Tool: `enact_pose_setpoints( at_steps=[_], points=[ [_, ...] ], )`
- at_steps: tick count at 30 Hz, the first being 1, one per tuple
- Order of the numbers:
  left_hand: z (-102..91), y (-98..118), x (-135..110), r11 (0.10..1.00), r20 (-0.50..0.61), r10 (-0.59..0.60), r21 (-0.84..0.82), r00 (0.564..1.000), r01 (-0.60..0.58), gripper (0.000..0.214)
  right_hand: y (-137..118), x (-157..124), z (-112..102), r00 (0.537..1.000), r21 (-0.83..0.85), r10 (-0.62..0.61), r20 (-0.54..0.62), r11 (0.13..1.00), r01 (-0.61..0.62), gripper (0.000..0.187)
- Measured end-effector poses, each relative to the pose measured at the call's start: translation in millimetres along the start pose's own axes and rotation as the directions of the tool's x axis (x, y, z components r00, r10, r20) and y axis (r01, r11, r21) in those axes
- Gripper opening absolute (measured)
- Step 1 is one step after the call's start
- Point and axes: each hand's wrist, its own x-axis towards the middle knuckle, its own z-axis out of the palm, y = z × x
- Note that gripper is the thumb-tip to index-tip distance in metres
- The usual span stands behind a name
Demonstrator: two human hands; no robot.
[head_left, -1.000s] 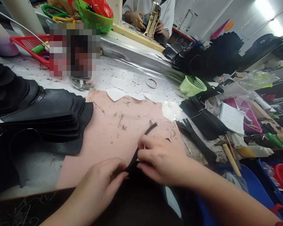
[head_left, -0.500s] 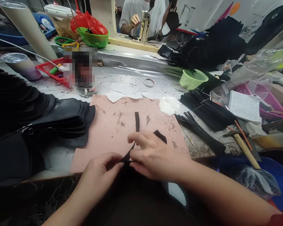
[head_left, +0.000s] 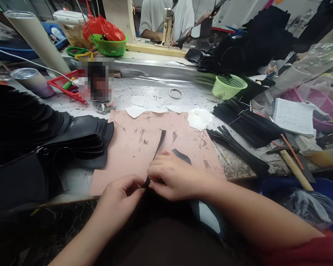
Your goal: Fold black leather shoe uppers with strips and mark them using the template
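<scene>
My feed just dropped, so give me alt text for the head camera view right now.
The left hand and right hand pinch the near end of a black strip over a pink mat on a cluttered workbench. Stacked black leather pieces lie to the left; a hammer lies to the right.

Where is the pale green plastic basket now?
In the head view, the pale green plastic basket stands right of centre, behind the bundle of black strips, right of the white ring.

I see the black strip (head_left: pixel 158 145) swung left, standing straighter; my left hand (head_left: pixel 119 199) and right hand (head_left: pixel 174 176) now pinch closer together.
</scene>
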Motion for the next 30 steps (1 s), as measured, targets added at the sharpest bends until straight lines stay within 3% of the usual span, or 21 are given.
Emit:
enact_pose_setpoints(
  at_steps=[6, 13, 21, 30],
  points=[
    [-2.6, 2.1, 2.5, 1.0, 0.061, 0.018, -0.008, 0.998, -0.018, 0.018, 2.1, 3.3, 1.6, 1.0, -0.003, 0.004, 0.012, 1.0, -0.004, 0.012],
    [-6.3, 8.1, 7.8, 0.984, 0.162, 0.135, 0.095, 0.978, -0.151, 0.011, 4.6, 4.2, -1.4, 0.999, -0.032, 0.013, 0.029, 0.999, -0.012, 0.01],
    [-4.9, 9.5, 13.3, 0.985, 0.144, 0.087, 0.133, 0.986, -0.107, 0.017, 11.3, 4.6, -15.4, 0.994, -0.061, -0.046, 0.102, 0.997, 0.053, 0.007],
    [-7.3, 11.8, 15.1, 0.994, 0.176, 0.062, 0.078, 0.982, -0.077, 0.018, 15.2, 8.5, -10.0, 0.997, -0.074, -0.019, 0.079, 0.997, 0.025, 0.011]
  ],
)
